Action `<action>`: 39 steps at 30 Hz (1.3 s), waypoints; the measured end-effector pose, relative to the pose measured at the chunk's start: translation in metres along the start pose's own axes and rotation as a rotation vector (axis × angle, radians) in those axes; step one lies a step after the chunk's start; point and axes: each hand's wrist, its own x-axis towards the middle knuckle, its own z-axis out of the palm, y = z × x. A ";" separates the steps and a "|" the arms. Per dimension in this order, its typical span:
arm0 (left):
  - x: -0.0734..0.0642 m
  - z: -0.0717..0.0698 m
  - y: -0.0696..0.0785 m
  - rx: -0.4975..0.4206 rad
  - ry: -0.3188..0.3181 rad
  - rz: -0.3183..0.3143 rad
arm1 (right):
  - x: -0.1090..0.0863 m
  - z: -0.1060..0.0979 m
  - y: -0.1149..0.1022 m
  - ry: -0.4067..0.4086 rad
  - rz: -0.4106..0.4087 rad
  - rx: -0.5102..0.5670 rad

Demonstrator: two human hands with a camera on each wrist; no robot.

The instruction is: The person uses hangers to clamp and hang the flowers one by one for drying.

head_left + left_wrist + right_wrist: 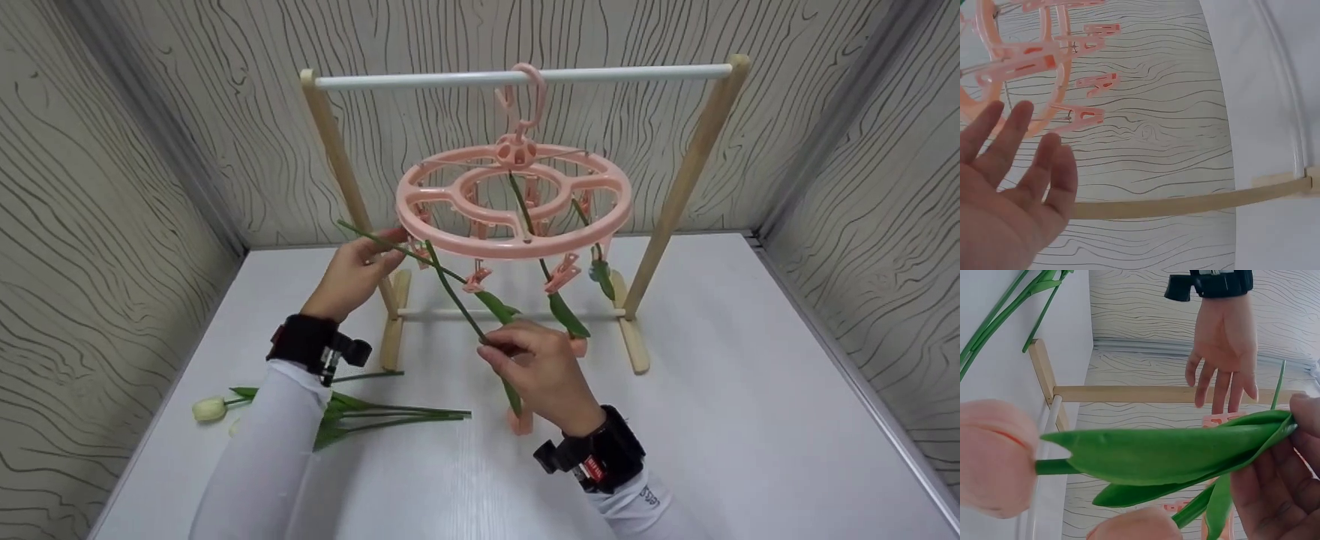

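My right hand [544,371] pinches the green stem of an artificial pink tulip [996,458] between thumb and fingers. Its blossom points down, and the stem's free end slants up towards the hanger's front rim. My left hand [346,274] is at the left side of the round pink clip hanger [480,241], near a dangling clip; its fingers look relaxed and hold nothing in the left wrist view. Other tulips hang head down from clips, one with a leaf [568,316] at centre right, another with a leaf [602,279] farther right.
The hanger hooks over a white bar [420,79] on a wooden stand [686,184]. Loose tulips with a pale blossom [209,409] and green stems [420,411] lie on the white table [750,420] at left, partly under my left sleeve. Wood-grain panels [97,187] enclose the table.
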 end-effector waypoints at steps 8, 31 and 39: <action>0.012 0.000 0.004 -0.089 -0.113 0.051 | -0.004 0.000 0.001 -0.016 -0.007 0.022; 0.003 0.020 0.007 -0.128 -0.263 0.175 | -0.026 -0.007 0.011 -0.004 -0.075 -0.004; -0.005 0.031 0.011 -0.165 -0.353 0.160 | -0.038 -0.011 0.011 0.004 -0.096 -0.013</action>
